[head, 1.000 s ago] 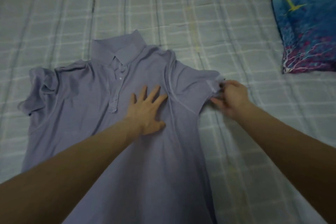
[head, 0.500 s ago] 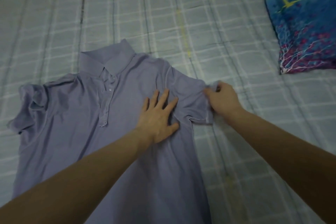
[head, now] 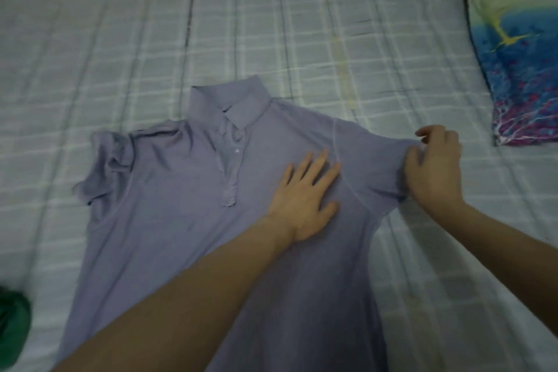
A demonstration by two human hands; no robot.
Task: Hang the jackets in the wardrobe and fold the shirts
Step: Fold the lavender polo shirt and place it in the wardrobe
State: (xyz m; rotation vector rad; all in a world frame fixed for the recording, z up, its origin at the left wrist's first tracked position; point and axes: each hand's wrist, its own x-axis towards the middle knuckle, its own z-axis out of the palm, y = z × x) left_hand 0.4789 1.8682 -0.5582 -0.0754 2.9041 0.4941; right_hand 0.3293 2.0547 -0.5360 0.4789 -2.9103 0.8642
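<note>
A: Why is the left hand (head: 305,199) flat on the lilac polo shirt (head: 187,220)?

B: Fingers straight, it pins the chest to the checked bedsheet (head: 302,24), so the cloth probably won't slide while the right hand (head: 434,166) pinches the sleeve (head: 374,166) hem and draws it outward.

A: Anything nearby?

B: 1 printed pillow (head: 519,75) lies near the right hand, not touching. The other sleeve (head: 105,163) is bunched. Something green (head: 12,329) sits at the lower left; I can't tell what
</note>
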